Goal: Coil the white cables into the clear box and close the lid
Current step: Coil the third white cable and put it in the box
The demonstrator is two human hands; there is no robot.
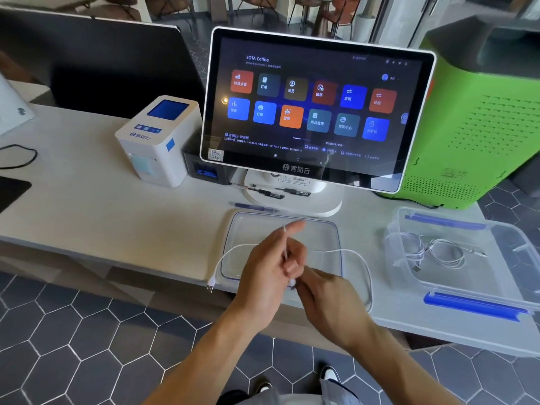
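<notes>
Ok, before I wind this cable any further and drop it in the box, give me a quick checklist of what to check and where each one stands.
1. Cable held by both hands: ok, left hand and right hand both pinch the white cable.
2. USB plug clear of snags: ok, it hangs free off the counter edge.
3. Clear box open: ok, lid off.
4. Room in box: ok, one coiled cable lies inside.
5. Lid at hand: ok, flat under the hands.
6. Cable untangled: cannot tell, hands hide part.
</notes>
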